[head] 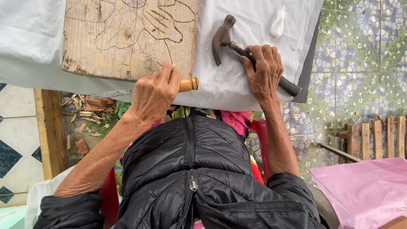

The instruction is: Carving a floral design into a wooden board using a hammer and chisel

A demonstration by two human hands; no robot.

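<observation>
Left hand [154,93] grip wraps tight round the chisel [186,85], right hand [265,70] closes on the hammer [224,38] beside it, while the penciled wooden board [127,38] just above looks barely carved, mostly outline left.

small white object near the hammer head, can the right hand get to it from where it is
Probably yes. The right hand rests on the hammer handle, and the small white object lies just beyond it on the white cloth with nothing between, though the hand would have to leave the hammer.
</observation>
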